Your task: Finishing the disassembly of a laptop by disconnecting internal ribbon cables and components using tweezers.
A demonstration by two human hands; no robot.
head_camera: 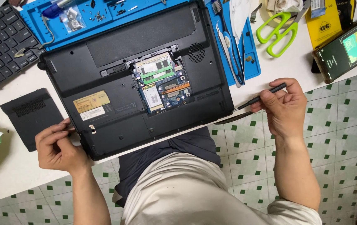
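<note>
removed black cover panel (30,114) flat on white table (16,166), far left | left hand (57,146) fingers curled, gripping near-left corner of upturned black laptop (136,79), open bay showing circuit boards | right hand (284,106) fingers closed around thin black screwdriver (259,98), tip just beside laptop's right edge | green scissors (278,29) far right

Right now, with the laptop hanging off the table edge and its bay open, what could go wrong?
The upturned black laptop overhangs the white table at its near edge; only the left hand steadies a corner, so it might tip. The thin black screwdriver in the right hand could slip into the exposed green circuit boards. Loose small screws on the blue mat could scatter.
</note>
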